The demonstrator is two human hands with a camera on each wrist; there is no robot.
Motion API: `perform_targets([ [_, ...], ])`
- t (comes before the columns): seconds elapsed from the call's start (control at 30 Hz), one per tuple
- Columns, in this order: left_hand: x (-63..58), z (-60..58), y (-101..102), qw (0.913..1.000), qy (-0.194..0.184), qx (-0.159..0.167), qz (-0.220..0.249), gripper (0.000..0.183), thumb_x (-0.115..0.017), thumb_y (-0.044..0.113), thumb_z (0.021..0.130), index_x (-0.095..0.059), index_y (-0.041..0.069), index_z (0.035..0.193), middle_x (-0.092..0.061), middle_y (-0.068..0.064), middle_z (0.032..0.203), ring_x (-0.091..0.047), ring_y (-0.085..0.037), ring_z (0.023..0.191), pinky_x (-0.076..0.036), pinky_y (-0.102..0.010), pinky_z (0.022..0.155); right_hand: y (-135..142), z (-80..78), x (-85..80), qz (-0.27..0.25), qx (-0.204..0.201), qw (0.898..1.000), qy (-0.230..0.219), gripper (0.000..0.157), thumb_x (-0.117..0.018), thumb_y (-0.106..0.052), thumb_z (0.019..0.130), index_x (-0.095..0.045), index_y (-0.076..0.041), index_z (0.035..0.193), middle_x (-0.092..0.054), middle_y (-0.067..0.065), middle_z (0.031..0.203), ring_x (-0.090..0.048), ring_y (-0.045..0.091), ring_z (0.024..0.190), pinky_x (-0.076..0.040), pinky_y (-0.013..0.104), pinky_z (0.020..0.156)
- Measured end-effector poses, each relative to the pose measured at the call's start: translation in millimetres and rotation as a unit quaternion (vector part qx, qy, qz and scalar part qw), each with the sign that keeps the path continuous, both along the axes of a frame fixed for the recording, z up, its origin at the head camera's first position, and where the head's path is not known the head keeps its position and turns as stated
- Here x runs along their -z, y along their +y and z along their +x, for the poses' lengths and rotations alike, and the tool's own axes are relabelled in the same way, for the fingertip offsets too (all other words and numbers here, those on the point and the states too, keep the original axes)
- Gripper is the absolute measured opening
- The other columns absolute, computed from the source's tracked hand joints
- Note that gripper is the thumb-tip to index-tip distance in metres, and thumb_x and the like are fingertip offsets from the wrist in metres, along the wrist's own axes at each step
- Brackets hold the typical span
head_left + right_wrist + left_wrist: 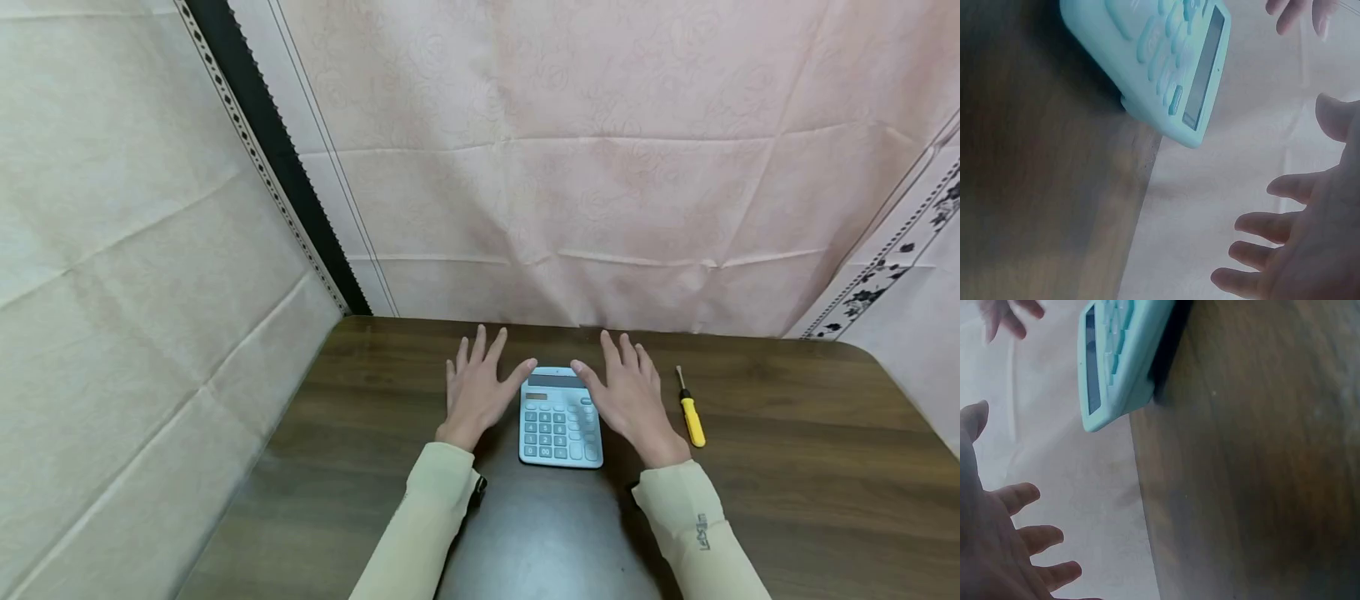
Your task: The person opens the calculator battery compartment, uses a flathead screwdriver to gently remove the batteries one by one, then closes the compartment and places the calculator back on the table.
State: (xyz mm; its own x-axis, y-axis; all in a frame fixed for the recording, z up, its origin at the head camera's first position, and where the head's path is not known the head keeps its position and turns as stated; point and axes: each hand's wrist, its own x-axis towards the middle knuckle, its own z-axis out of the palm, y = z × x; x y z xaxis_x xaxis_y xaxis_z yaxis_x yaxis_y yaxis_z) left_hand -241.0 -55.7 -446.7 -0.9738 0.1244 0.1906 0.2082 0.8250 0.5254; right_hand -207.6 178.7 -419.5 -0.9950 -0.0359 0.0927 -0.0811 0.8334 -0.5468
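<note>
A light blue calculator [560, 417] lies face up on the brown wooden table, its display at the far end. My left hand [477, 396] hovers at its left side, fingers spread and thumb pointing toward the display. On the other side my right hand [630, 400] mirrors it, with the thumb near the display's right corner. Neither hand holds anything. The left wrist view shows the calculator [1122, 356] apart from the left fingers [1041, 539]. A gap also separates the calculator [1154, 62] from the right fingers [1266, 226] in the right wrist view.
To the right of my right hand lies a screwdriver [692, 412] with a yellow and black handle, its tip toward the back edge. Pale patterned cloth [570, 183] hangs behind the table [810, 467], and more cloth [150, 292] covers the left side.
</note>
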Motion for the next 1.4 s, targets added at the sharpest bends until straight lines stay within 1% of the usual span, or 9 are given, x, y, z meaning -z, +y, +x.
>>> perform_targets([
  [0.2, 1.6, 6.9, -1, 0.9989, -0.011, -0.006, 0.045, 0.089, -0.043, 0.079, 0.099, -0.035, 0.024, 0.168, -0.019, -0.013, 0.176, -0.017, -0.046, 0.159, -0.018, -0.072, 0.121, 0, 3.7, 0.1, -0.025, 0.007, 0.999, -0.031, 0.092, -0.042, -0.064, 0.109, -0.014, 0.001, 0.169, -0.008, 0.035, 0.171, -0.006, 0.058, 0.155, -0.009, 0.077, 0.119],
  [0.4, 3.4, 15.8, 1, 0.9953, -0.032, -0.015, 0.090, 0.089, -0.046, 0.079, 0.098, -0.036, 0.025, 0.168, -0.019, -0.010, 0.176, -0.025, -0.045, 0.157, -0.029, -0.073, 0.116, -2, 7.2, 0.1, -0.065, 0.014, 0.995, -0.069, 0.098, -0.040, -0.068, 0.107, -0.008, -0.001, 0.170, -0.005, 0.033, 0.172, -0.005, 0.057, 0.155, -0.010, 0.078, 0.118],
  [0.57, 3.3, 22.9, 4, 0.9880, -0.060, -0.026, 0.140, 0.089, -0.048, 0.079, 0.098, -0.038, 0.025, 0.167, -0.024, -0.010, 0.175, -0.030, -0.045, 0.155, -0.028, -0.074, 0.116, -4, 12.4, 1.9, -0.103, 0.027, 0.989, -0.106, 0.102, -0.040, -0.070, 0.106, 0.001, -0.003, 0.170, -0.002, 0.031, 0.173, -0.004, 0.057, 0.156, -0.014, 0.078, 0.117],
  [0.77, 4.0, 28.9, 7, 0.9758, -0.093, -0.032, 0.195, 0.084, -0.049, 0.076, 0.100, -0.042, 0.024, 0.165, -0.033, -0.010, 0.171, -0.032, -0.039, 0.155, -0.025, -0.070, 0.119, -4, 15.3, 5.7, -0.138, 0.051, 0.979, -0.138, 0.103, -0.041, -0.071, 0.105, 0.000, -0.003, 0.170, -0.003, 0.032, 0.172, -0.012, 0.054, 0.156, -0.018, 0.075, 0.118],
  [1.0, 5.9, 32.2, 8, 0.9538, -0.130, -0.041, 0.267, 0.080, -0.050, 0.072, 0.101, -0.046, 0.022, 0.163, -0.043, -0.010, 0.166, -0.044, -0.037, 0.148, -0.034, -0.066, 0.117, -2, 16.6, 8.2, -0.161, 0.059, 0.973, -0.152, 0.101, -0.039, -0.070, 0.106, -0.006, 0.001, 0.169, -0.008, 0.034, 0.171, -0.015, 0.054, 0.155, -0.019, 0.073, 0.119],
  [1.1, 5.8, 32.0, 8, 0.9480, -0.139, -0.047, 0.283, 0.080, -0.051, 0.072, 0.101, -0.047, 0.021, 0.162, -0.044, -0.009, 0.165, -0.044, -0.036, 0.149, -0.035, -0.063, 0.118, -3, 17.8, 9.1, -0.169, 0.062, 0.971, -0.159, 0.097, -0.039, -0.067, 0.108, -0.009, 0.003, 0.168, -0.011, 0.034, 0.171, -0.018, 0.054, 0.155, -0.021, 0.072, 0.119],
  [1.27, 6.2, 31.9, 7, 0.9417, -0.144, -0.043, 0.301, 0.080, -0.054, 0.069, 0.102, -0.050, 0.014, 0.160, -0.047, -0.012, 0.163, -0.041, -0.036, 0.151, -0.033, -0.061, 0.120, -4, 18.8, 11.8, -0.175, 0.075, 0.967, -0.167, 0.090, -0.040, -0.061, 0.111, -0.013, 0.005, 0.167, -0.018, 0.035, 0.168, -0.025, 0.052, 0.152, -0.025, 0.070, 0.119],
  [1.37, 8.0, 32.8, 7, 0.9355, -0.159, -0.043, 0.313, 0.080, -0.054, 0.068, 0.102, -0.051, 0.012, 0.159, -0.048, -0.012, 0.162, -0.044, -0.036, 0.148, -0.036, -0.061, 0.118, -4, 18.9, 13.4, -0.179, 0.078, 0.966, -0.170, 0.087, -0.040, -0.058, 0.111, -0.016, 0.006, 0.166, -0.021, 0.036, 0.167, -0.028, 0.053, 0.151, -0.027, 0.070, 0.118],
  [1.4, 8.6, 33.1, 7, 0.9322, -0.165, -0.043, 0.319, 0.080, -0.054, 0.068, 0.102, -0.050, 0.012, 0.159, -0.048, -0.012, 0.162, -0.046, -0.036, 0.147, -0.039, -0.060, 0.116, -4, 19.1, 14.1, -0.182, 0.079, 0.965, -0.172, 0.085, -0.040, -0.056, 0.112, -0.016, 0.005, 0.166, -0.022, 0.036, 0.167, -0.029, 0.053, 0.150, -0.029, 0.070, 0.118],
])
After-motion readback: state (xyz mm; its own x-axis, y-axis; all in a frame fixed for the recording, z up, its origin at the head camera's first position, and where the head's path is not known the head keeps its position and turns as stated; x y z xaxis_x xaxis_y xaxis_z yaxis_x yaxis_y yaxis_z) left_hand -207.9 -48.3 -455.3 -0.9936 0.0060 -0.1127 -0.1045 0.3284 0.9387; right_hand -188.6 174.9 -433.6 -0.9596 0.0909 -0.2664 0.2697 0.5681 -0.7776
